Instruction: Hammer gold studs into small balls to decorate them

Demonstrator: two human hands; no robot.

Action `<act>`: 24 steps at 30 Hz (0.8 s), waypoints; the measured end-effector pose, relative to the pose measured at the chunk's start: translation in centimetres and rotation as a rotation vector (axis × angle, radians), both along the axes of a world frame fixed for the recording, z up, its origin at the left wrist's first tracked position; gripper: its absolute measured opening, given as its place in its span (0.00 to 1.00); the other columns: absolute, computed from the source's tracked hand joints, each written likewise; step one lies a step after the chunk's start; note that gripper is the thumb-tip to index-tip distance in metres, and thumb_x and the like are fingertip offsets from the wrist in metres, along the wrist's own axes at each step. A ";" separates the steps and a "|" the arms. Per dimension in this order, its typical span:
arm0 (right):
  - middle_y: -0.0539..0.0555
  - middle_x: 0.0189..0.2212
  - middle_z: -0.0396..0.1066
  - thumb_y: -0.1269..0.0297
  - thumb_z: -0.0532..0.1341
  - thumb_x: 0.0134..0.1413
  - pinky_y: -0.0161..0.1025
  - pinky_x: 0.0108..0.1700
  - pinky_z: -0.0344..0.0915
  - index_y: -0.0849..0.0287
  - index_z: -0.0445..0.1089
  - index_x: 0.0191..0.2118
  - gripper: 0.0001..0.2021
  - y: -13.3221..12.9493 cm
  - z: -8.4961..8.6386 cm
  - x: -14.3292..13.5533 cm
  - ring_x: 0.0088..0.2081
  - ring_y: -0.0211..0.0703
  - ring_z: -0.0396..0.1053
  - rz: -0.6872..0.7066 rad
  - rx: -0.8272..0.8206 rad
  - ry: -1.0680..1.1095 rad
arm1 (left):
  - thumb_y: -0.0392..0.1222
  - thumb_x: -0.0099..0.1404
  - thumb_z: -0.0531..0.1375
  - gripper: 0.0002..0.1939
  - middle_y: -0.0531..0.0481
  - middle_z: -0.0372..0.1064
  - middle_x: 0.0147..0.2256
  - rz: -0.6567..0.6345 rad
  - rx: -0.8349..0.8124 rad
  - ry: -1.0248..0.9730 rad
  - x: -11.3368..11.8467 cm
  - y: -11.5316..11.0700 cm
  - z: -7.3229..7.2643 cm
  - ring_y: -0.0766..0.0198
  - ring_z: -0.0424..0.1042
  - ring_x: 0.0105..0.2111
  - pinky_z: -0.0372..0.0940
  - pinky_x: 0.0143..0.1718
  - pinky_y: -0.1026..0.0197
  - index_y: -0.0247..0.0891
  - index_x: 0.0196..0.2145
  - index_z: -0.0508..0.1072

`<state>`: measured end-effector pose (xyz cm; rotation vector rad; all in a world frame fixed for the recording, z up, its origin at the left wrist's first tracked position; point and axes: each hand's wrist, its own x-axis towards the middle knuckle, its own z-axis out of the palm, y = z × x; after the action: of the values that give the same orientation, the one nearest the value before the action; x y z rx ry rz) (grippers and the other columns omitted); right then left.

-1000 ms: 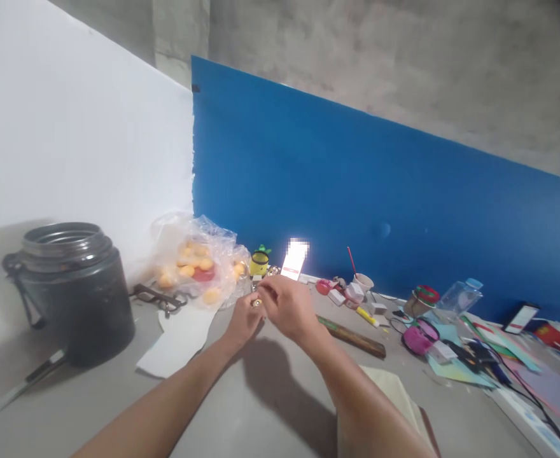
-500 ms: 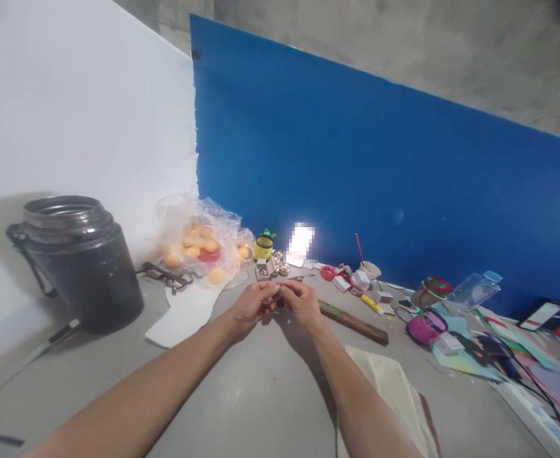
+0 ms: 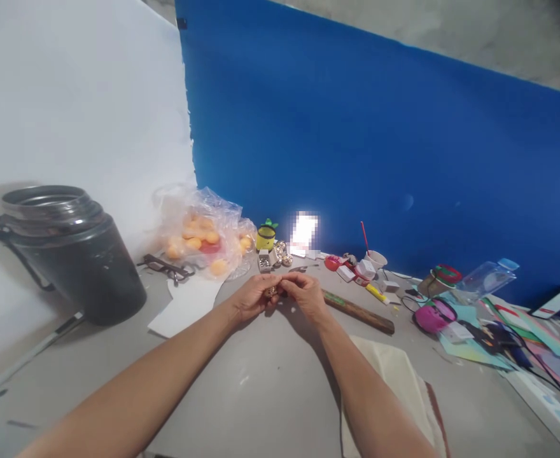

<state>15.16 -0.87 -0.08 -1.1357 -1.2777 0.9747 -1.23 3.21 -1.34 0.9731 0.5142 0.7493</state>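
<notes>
Over the middle of the table, my left hand [image 3: 254,299] is closed on a small gold-brown piece [image 3: 272,292] with an openwork look. My right hand [image 3: 307,296] meets it from the other side, thumb and fingers pinched together at the piece's edge. Fingers cover much of it, so its kind is unclear, and whatever else the right fingertips pinch is hidden. Just behind the hands are a small white box [image 3: 264,261] of tiny shiny bits and a cluster of gold-coloured pieces [image 3: 281,256]. A brown wooden stick [image 3: 359,312] lies right of my right hand.
A large dark flask [image 3: 77,261] stands at left, near glasses [image 3: 168,268] and a plastic bag of orange balls [image 3: 201,236]. White paper [image 3: 191,308] lies left of my hands. A folded cream cloth [image 3: 387,375] is under my right forearm. Rightward are a pink pouch [image 3: 431,316] and a power strip [image 3: 545,407].
The view has tilted down slightly, shifting the scene. My hands stay together at the same spot, and more of the gold-brown piece shows between the fingers.
</notes>
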 end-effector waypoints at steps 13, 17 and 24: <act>0.48 0.22 0.72 0.54 0.79 0.36 0.32 0.24 0.58 0.58 0.74 0.30 0.20 0.8 -1.2 0.9 0.20 0.32 0.61 -0.025 -0.112 0.335 | 0.31 0.52 0.65 0.17 0.48 0.72 0.31 0.057 -0.070 -0.040 -0.1 -0.6 1.4 0.67 0.72 0.26 0.67 0.26 0.66 0.32 0.41 0.74; 0.45 0.19 0.68 0.54 0.81 0.32 0.31 0.23 0.58 0.59 0.75 0.30 0.21 0.8 -1.1 1.2 0.20 0.32 0.60 -0.002 -0.171 0.411 | 0.39 0.57 0.68 0.25 0.51 0.73 0.30 0.194 0.077 0.108 0.1 -1.2 1.8 0.66 0.69 0.21 0.65 0.21 0.63 0.36 0.52 0.69; 0.46 0.19 0.69 0.53 0.82 0.31 0.29 0.23 0.57 0.60 0.77 0.30 0.22 0.6 -0.9 1.2 0.22 0.31 0.60 0.135 -0.247 0.423 | 0.47 0.56 0.70 0.22 0.57 0.68 0.26 0.349 0.380 0.298 0.4 -1.2 1.3 0.70 0.64 0.21 0.60 0.23 0.65 0.36 0.45 0.72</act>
<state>16.40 -0.26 -1.01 -0.9669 -0.9161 1.4192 -0.81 1.97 -0.08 1.3802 0.8349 1.0458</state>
